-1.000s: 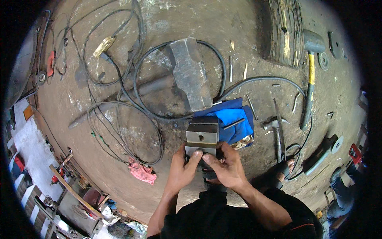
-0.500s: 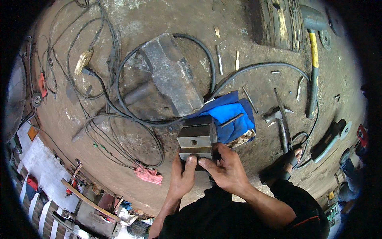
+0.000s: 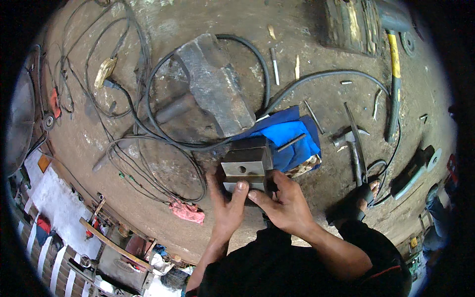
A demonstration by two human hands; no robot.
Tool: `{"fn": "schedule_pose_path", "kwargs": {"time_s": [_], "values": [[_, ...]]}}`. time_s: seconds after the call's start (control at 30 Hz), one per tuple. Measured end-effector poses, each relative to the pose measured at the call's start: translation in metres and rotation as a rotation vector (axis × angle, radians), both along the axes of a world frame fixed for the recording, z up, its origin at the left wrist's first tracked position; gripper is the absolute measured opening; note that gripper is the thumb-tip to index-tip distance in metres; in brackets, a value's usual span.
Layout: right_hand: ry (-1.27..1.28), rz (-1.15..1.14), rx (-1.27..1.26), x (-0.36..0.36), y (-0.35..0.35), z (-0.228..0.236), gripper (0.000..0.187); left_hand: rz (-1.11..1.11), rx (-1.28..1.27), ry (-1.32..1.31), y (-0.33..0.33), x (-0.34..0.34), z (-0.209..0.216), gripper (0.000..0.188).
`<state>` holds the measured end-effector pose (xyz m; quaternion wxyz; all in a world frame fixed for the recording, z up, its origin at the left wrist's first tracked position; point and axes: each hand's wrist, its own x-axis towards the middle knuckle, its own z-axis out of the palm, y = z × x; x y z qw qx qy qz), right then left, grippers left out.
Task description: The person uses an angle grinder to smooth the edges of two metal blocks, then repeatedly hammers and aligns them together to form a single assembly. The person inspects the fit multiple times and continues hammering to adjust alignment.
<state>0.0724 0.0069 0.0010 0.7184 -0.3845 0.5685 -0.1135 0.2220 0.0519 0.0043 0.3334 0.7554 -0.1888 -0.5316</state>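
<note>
A steel block (image 3: 243, 169) with a round hole in its front face is in front of me, its darker top facing up. My left hand (image 3: 228, 210) has its thumb pressed on the lower front of the block and its fingers along the left side, slightly blurred. My right hand (image 3: 289, 204) grips the right side, thumb on the front edge beside the left thumb. The block's underside is hidden. Just beyond it lies a folded blue cloth (image 3: 302, 133) with a short dark rod (image 3: 291, 142) on top.
A large sledge-like steel head (image 3: 213, 84) lies beyond, encircled by black cable (image 3: 267, 74). To the right are a hammer (image 3: 354, 143), a yellow-and-black-handled sledgehammer (image 3: 394, 74), an angle grinder (image 3: 413, 173) and my foot (image 3: 368, 194). A pink rag (image 3: 186, 211) lies at left.
My left fingers have shifted outward and up along the block's left side, while the thumb stays on the front. My right hand keeps its grip. The whole view has shifted slightly.
</note>
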Motion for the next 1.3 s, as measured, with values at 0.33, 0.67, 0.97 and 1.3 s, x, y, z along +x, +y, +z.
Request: {"fn": "schedule_pose_path", "kwargs": {"time_s": [0.33,0.67,0.97,1.3], "values": [[0.020,0.112,-0.117,-0.015,0.009,0.002,0.040,-0.090,-0.004,0.027,-0.015,-0.001,0.004,0.098],[0.026,0.012,-0.313,-0.009,0.019,-0.011,0.033,-0.101,-0.029,-0.089,-0.018,-0.015,0.003,0.099],[0.012,0.001,-0.338,-0.008,0.017,-0.015,0.034,-0.079,-0.006,-0.112,-0.021,-0.017,0.003,0.092],[-0.022,-0.009,-0.357,-0.009,0.024,-0.015,0.035,-0.165,-0.005,-0.183,-0.025,-0.021,0.007,0.098]]}}
